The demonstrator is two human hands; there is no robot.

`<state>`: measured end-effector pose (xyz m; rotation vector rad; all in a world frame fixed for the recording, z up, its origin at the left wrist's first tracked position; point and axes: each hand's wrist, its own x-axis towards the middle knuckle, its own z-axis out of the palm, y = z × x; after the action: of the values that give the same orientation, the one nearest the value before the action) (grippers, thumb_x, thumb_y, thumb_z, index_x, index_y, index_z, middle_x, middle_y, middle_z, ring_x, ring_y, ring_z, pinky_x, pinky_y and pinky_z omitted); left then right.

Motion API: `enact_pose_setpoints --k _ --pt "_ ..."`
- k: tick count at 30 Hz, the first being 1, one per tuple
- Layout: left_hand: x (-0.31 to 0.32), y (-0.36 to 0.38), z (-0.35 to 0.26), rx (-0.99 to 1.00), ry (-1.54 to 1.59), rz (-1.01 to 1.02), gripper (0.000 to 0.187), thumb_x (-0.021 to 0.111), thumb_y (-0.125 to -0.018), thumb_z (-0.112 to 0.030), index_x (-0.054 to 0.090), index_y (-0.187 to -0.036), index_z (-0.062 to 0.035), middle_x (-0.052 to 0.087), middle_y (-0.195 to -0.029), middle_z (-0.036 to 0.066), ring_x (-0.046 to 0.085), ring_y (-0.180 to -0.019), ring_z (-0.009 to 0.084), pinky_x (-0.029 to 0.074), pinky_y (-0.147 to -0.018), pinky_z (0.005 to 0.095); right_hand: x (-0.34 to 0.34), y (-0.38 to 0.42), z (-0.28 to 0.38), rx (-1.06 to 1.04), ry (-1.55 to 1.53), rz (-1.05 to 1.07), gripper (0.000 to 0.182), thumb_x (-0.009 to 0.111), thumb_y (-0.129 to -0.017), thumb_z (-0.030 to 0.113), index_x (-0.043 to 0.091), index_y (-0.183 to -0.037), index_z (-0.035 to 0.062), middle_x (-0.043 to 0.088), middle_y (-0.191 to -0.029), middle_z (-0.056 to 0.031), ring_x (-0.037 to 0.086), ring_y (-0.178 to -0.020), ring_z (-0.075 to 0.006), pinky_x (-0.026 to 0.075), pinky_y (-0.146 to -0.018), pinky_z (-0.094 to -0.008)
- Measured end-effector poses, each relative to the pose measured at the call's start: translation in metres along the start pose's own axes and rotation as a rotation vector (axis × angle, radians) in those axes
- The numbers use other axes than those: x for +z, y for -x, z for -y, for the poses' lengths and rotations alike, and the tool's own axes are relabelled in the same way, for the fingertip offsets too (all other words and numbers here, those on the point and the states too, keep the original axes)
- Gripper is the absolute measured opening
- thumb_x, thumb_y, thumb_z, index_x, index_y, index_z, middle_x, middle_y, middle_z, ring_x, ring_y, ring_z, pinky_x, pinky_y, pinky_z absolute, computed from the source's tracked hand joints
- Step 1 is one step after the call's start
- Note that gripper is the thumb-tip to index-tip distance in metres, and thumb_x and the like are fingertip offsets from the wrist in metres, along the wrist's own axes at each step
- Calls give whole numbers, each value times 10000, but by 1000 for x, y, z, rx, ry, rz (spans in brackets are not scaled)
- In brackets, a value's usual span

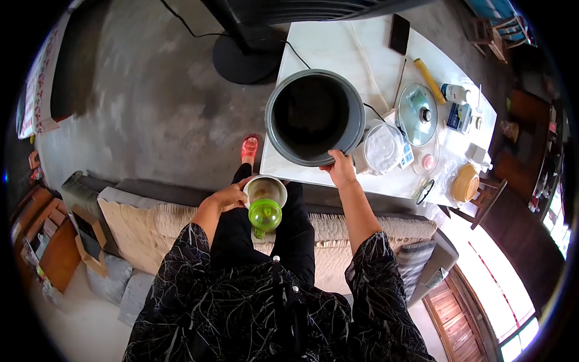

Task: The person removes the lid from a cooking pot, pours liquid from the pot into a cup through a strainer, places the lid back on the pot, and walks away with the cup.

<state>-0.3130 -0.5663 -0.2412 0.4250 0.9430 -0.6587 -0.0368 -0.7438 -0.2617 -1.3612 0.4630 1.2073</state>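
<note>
Over my lap, my left hand [226,196] is wrapped around the side of a steel cup [265,190], gripping it just above my knees. Its green flip lid [265,215] hangs open on the near side, tipped toward me. Something pale lies inside the cup, but I cannot tell what it is.

My right hand [339,169] reaches forward to the big grey pot [315,116] at the near edge of the white table [325,42], with the fingers curled over the pot's near rim and holding it. The pot is open, and its inside looks dark. The cup is near the pot but not touching it, lower and closer to me, off the table's edge.

Just right of the pot stands a clear round container [382,148] beside a small white scale [406,155]. Beyond them lies a glass lid [418,113] with a knob, and farther right a few bottles [455,93] and a tan bowl [465,183]. A dark phone [399,34] rests at the far side of the table, and a fan base [244,57] stands on the concrete floor to the left. I am sitting on a sofa [126,223] with a cream cover, one red sandal [249,146] showing below the table.
</note>
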Motion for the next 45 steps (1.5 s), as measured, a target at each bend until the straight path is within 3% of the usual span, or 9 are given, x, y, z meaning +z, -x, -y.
enact_pose_setpoints --k 4,7,11,20,39,41,43,45 --pt "-17 -1 8 32 56 -9 808 512 -618 75 328 -1346 -223 465 -1192 44 489 -1080 215 445 -869 330 5 4 4 -8 -16 -24 314 504 -746 129 479 -1026 -11 565 -859 -129 569 -664 -253 496 -501 -357" --pt "-24 -3 9 102 69 6 780 452 -623 73 309 -1351 -169 477 -1182 72 489 -1088 227 433 -874 333 7 9 10 -17 0 -22 296 503 -743 124 485 -1002 -18 563 -829 -127 559 -650 -247 485 -511 -357" --pt "-32 -13 9 114 69 10 794 441 -632 74 276 -1369 -170 463 -1204 76 461 -1131 231 414 -918 346 11 20 16 -48 -13 -11 272 503 -748 129 495 -977 -17 562 -821 -120 552 -651 -240 470 -522 -355" --pt "-11 -34 -8 121 83 45 778 442 -647 80 283 -1357 -196 444 -1202 64 473 -1093 228 434 -882 340 16 55 40 -150 -69 -80 229 506 -760 104 501 -955 -16 559 -824 -104 554 -681 -234 468 -554 -358" --pt "6 -99 -39 170 28 57 720 436 -678 52 292 -1356 -140 498 -1164 93 525 -1018 230 461 -837 360 1 87 73 -316 -96 -135 285 532 -752 65 469 -1021 -9 533 -902 -102 534 -784 -241 441 -582 -377" --pt "13 -96 -47 171 17 77 727 428 -675 59 293 -1356 -159 469 -1187 94 493 -1058 242 450 -866 373 3 90 75 -322 -86 -127 255 515 -760 35 498 -1010 -11 547 -923 -72 546 -821 -208 445 -677 -352" --pt "17 -97 -52 168 6 97 735 420 -673 66 293 -1355 -177 440 -1210 94 461 -1099 253 439 -894 386 4 91 76 -319 -92 -136 257 516 -759 31 500 -1012 -7 545 -928 -68 542 -832 -204 445 -688 -349" --pt "19 -99 -54 174 28 60 726 439 -675 55 287 -1358 -142 507 -1156 99 540 -981 228 468 -815 365 4 90 76 -315 -98 -145 259 517 -757 26 501 -1014 -4 542 -932 -64 538 -844 -200 446 -699 -346"
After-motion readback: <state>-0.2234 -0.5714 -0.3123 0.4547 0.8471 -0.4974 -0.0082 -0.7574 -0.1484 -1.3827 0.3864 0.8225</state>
